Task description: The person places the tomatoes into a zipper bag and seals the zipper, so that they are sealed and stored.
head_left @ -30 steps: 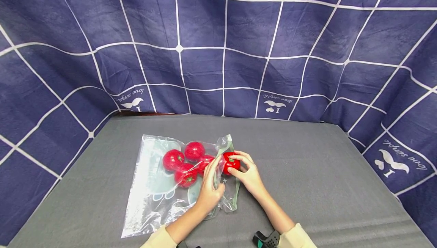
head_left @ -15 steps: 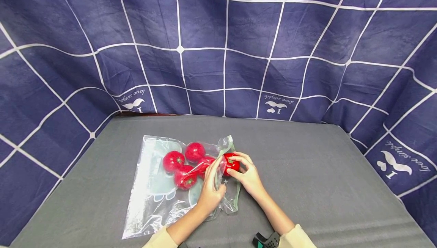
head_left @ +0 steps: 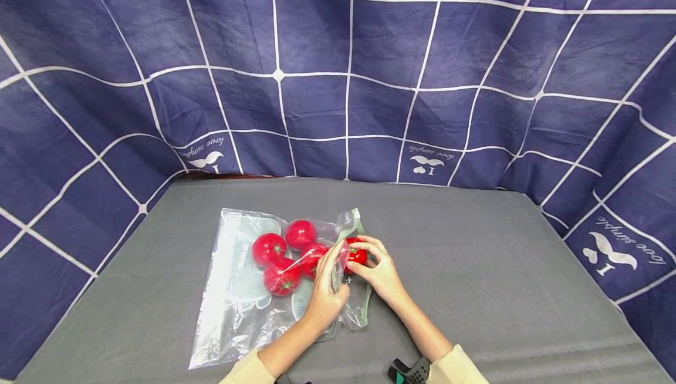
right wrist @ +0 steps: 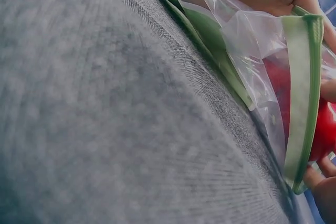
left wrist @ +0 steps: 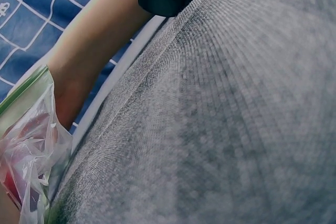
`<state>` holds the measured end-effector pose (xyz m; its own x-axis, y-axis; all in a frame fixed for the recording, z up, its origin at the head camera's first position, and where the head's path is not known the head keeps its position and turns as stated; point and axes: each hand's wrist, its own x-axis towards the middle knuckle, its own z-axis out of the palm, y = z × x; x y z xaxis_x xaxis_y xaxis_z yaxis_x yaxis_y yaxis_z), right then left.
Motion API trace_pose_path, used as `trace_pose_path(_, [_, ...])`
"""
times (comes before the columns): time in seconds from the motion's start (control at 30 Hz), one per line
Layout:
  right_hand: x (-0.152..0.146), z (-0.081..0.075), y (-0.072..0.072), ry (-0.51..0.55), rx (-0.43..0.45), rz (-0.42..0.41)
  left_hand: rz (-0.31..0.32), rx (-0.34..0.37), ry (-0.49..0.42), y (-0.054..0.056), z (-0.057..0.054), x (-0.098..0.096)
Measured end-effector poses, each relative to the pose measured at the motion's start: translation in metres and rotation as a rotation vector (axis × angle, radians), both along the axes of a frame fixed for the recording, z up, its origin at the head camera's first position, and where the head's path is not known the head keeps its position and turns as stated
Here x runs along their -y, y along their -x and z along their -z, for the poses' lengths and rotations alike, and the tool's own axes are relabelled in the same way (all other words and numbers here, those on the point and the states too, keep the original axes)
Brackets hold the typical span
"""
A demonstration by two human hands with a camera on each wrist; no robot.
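A clear zip bag [head_left: 213, 319] with a green-edged mouth lies on its side in the head view, its mouth facing right. Inside it rest several red tomatoes [head_left: 269, 249], bunched towards the mouth. My left hand [head_left: 323, 299] holds the upper film at the mouth, fingers stretched along it; the film partly hides its grip. Thumb and fingers of my right hand [head_left: 382, 269] grip another tomato [head_left: 358, 253] at the opening, partly behind the film. The right wrist view shows this tomato [right wrist: 324, 135] beside the bag's green strip [right wrist: 304, 98].
A grey cloth-covered table [head_left: 475, 266] lies under everything. Behind it and at both sides hangs a blue curtain [head_left: 391, 37] with white grid lines. A dark wrist device [head_left: 409, 371] sits by the right sleeve.
My right hand has pushed its tomato slightly left, further into the bag mouth. The nearest tomatoes inside have shifted a little left and towards me. My left hand stays almost still.
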<state>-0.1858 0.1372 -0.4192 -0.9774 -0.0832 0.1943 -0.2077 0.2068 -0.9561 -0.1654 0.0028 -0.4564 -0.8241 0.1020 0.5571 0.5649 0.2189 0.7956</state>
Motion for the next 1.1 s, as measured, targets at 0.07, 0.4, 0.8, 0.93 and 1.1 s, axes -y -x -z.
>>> trace_pose_path(0.07, [0.001,0.000,-0.001,-0.013,0.002,0.013,-0.011,-0.010,0.009,0.000,0.000,0.000])
trace_pose_path(0.4, [0.002,0.019,0.016,0.035,0.001,0.041,-0.005,0.012,0.007,0.000,0.000,0.001])
trace_pose_path(0.8, [-0.003,0.027,0.019,0.036,-0.031,-0.070,0.013,-0.001,-0.013,-0.001,-0.003,0.003])
trace_pose_path(0.93, [-0.003,0.021,0.016,0.020,-0.041,-0.079,0.034,0.007,-0.038,-0.009,-0.022,0.003])
trace_pose_path(1.1, [-0.006,0.031,0.022,0.021,-0.069,-0.036,0.025,0.012,-0.029,-0.015,-0.036,0.002])
